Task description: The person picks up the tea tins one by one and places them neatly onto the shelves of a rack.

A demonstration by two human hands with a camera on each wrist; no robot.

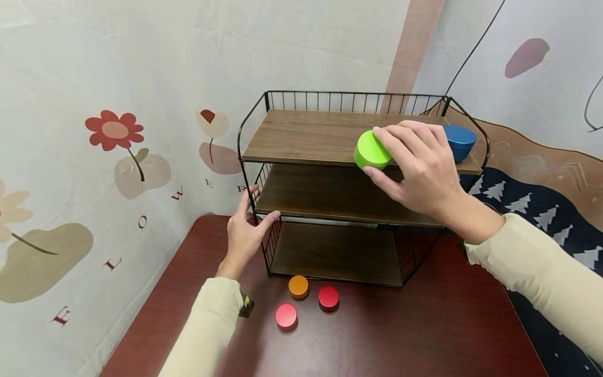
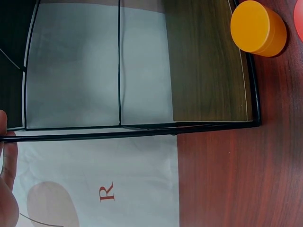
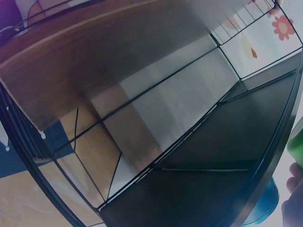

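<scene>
My right hand (image 1: 419, 162) pinches a bright green round tin (image 1: 372, 150) by its edge, in front of the rack's top board. In the right wrist view, part of the green tin (image 3: 297, 144) shows at the right edge. A blue round tin (image 1: 459, 141) sits at the right end of the top board, partly behind that hand. With my left hand (image 1: 245, 230) I hold the left side of a three-tier shelf rack (image 1: 311, 136) at its middle board, thumb on the front edge and fingers behind the black wire frame (image 2: 94, 135).
On the dark red table (image 1: 377, 335), an orange tin (image 1: 299, 287), a red tin (image 1: 328, 298) and a pinkish-red tin (image 1: 286, 317) stand before the rack. A small dark patterned item (image 1: 246, 305) lies by my left sleeve. A printed cloth (image 1: 141, 63) hangs behind.
</scene>
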